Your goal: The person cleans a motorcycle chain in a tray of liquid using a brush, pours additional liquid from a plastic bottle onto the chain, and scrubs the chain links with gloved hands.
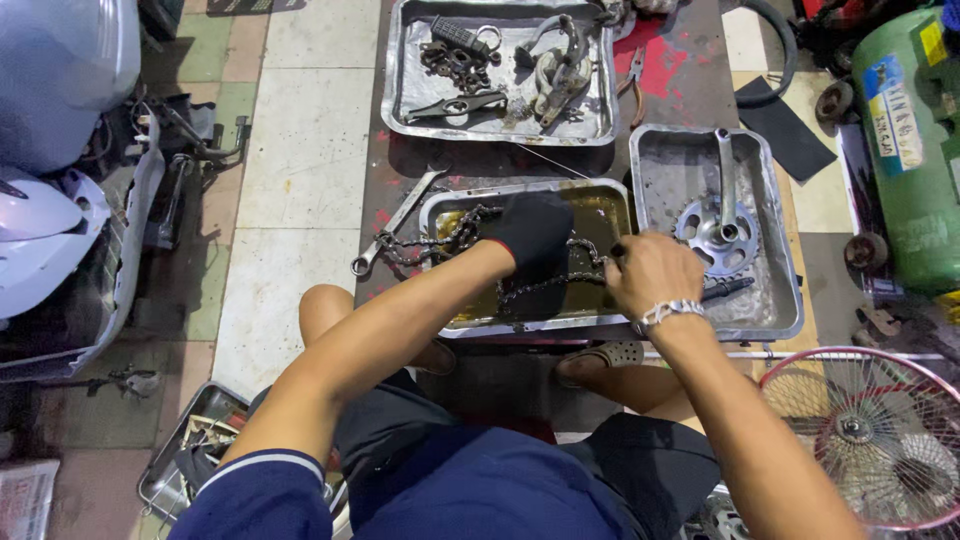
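Three metal trays are set on the dark mat: a near tray [600,205] of yellowish liquid, a right tray [655,160] with a crankset [722,232], and a far tray [400,90] of loose parts. A bicycle chain [440,243] is draped over the near tray's left rim and stretched across the liquid. The chain is gripped by the gloved left hand [532,235] above the tray. The bare right hand [652,272] is clenched at the chain's right end; what it pinches cannot be told. A wrench [395,225] lies just beside the tray's left corner.

The gloved left hand [533,235] and bare right hand [652,272] hold a greasy chain [545,285] over an oily metal tray [600,315]. A crankset [720,230] lies in the tray just beside it.
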